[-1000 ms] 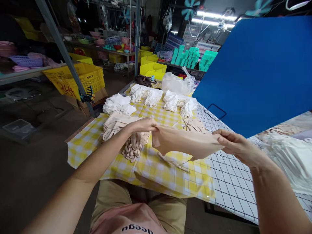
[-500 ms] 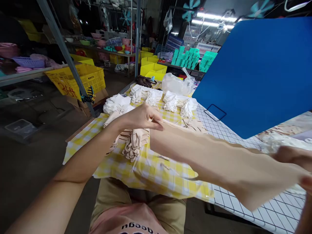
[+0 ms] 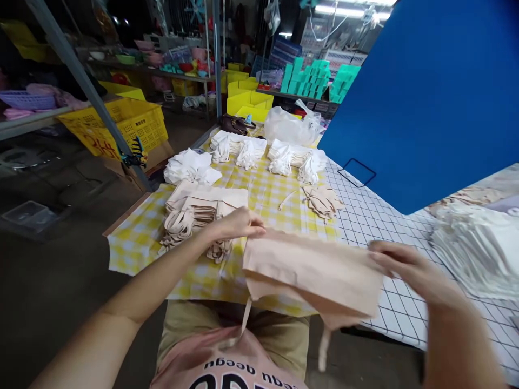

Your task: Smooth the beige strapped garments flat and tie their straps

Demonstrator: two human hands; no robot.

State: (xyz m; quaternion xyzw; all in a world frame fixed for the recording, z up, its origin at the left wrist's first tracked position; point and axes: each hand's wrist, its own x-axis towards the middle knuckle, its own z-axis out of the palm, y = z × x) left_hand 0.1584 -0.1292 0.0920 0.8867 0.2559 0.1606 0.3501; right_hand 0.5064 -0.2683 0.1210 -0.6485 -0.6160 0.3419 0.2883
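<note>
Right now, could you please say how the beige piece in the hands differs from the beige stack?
The beige piece is held spread between the left hand and right hand; the beige stack lies on the checked cloth. The piece's straps dangle apart, while the stack's are bunched in loops. Both are beige fabric with straps.

Left arm (image 3: 125, 316) runs up from the bottom left corner, slightly bent, and the left hand (image 3: 243, 222) is mid-frame, knuckles up, in a pinch grip. Right forearm (image 3: 460, 343) is lower right, pretty upright, right hand (image 3: 405, 265) angled left at centre right, pinching too, kinda blurry.
</note>
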